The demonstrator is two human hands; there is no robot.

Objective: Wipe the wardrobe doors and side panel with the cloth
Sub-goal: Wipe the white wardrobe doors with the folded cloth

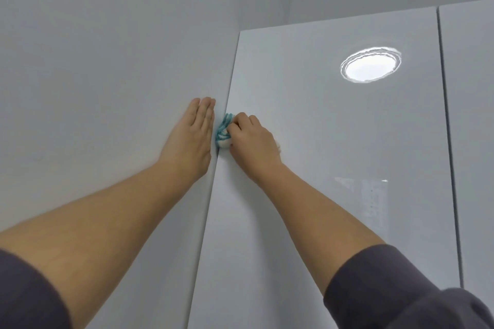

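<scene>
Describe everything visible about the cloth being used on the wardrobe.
The cloth is small and bunched, teal and white in stripes, with a soft, looped, yarn-like texture. Most of it is hidden under the right hand, which grips it and presses it against the glossy door at its left edge. A pale bit pokes out behind the hand's heel. The left hand lies flat on the side panel right beside it; whether they touch is unclear.

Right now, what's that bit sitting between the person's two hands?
In the head view, a bunched teal-and-white cloth lies between the flat left hand and the right hand, which grips it against the glossy wardrobe door edge.
</scene>
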